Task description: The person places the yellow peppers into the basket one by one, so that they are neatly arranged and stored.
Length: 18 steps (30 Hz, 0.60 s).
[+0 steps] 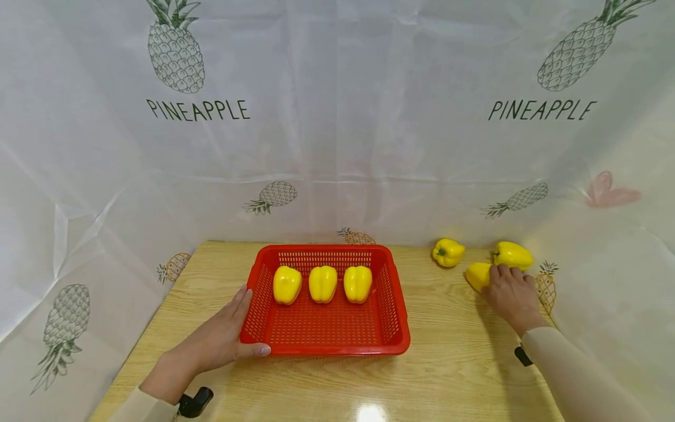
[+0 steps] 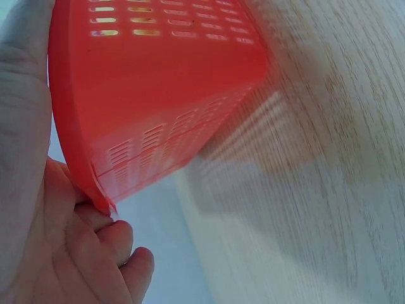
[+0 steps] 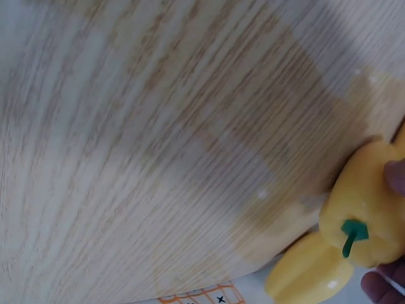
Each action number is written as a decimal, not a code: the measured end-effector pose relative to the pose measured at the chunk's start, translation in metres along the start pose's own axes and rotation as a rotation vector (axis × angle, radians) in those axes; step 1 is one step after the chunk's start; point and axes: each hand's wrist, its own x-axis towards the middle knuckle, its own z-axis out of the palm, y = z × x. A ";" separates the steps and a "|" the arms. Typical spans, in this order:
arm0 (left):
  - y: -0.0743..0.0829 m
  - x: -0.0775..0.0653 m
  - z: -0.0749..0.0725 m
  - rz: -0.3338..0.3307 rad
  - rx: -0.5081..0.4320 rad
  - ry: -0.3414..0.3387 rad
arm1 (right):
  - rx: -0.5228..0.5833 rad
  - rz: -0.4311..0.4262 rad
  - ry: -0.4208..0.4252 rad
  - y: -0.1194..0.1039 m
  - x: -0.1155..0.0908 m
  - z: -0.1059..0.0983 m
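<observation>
A red plastic basket [image 1: 327, 350] stands on the table with three yellow bell peppers in a row inside, the left one [image 1: 287, 285], the middle one [image 1: 323, 284] and the right one [image 1: 358, 284]. At its front left corner my left hand [image 1: 218, 337] grips the rim, thumb on the front edge. In the left wrist view, curled fingers [image 2: 117, 240] show by the basket rim. Off to the right, my right hand [image 1: 512, 296] holds a yellow bell pepper [image 1: 477, 275]. The right wrist view shows the green stem of this pepper [image 3: 361, 206] and thumb and fingers around its body.
Two more yellow bell peppers, one [image 1: 448, 252] and another [image 1: 513, 255], lie near the back right edge of the wooden table [image 1: 437, 334]. A white sheet [image 1: 337, 135] printed with pineapples hangs behind the table and along both sides.
</observation>
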 end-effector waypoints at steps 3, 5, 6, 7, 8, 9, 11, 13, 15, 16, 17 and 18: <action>0.000 0.000 0.000 -0.009 -0.004 -0.009 | 0.007 -0.035 -0.006 -0.002 0.000 -0.001; 0.000 0.000 0.000 -0.010 -0.004 -0.010 | 0.014 -0.065 -0.005 -0.005 0.000 -0.001; 0.000 0.000 0.000 -0.009 -0.004 -0.010 | 0.017 -0.082 -0.003 -0.007 -0.001 -0.002; -0.001 0.000 0.001 -0.010 -0.005 -0.009 | 0.016 -0.101 0.002 -0.009 -0.001 -0.002; -0.001 0.000 0.001 -0.013 -0.007 -0.010 | 0.016 -0.122 0.009 -0.011 -0.002 -0.003; -0.001 0.000 0.001 -0.014 -0.007 -0.009 | 0.015 -0.143 0.017 -0.013 -0.003 -0.004; -0.002 0.000 0.002 -0.012 -0.007 -0.004 | 0.012 -0.189 0.038 -0.016 -0.005 -0.005; -0.003 0.000 0.003 -0.014 -0.009 -0.002 | 0.010 -0.237 0.065 -0.019 -0.006 -0.005; -0.004 0.001 0.004 -0.014 -0.010 0.000 | 0.013 -0.284 0.099 -0.019 -0.007 -0.004; -0.004 0.001 0.004 -0.015 -0.012 0.000 | 0.015 -0.306 0.117 -0.019 -0.008 -0.004; -0.003 0.001 0.004 -0.015 -0.012 -0.001 | 0.019 -0.325 0.134 -0.019 -0.008 -0.004; -0.003 0.001 0.003 -0.013 -0.011 -0.001 | 0.021 -0.341 0.148 -0.019 -0.008 -0.003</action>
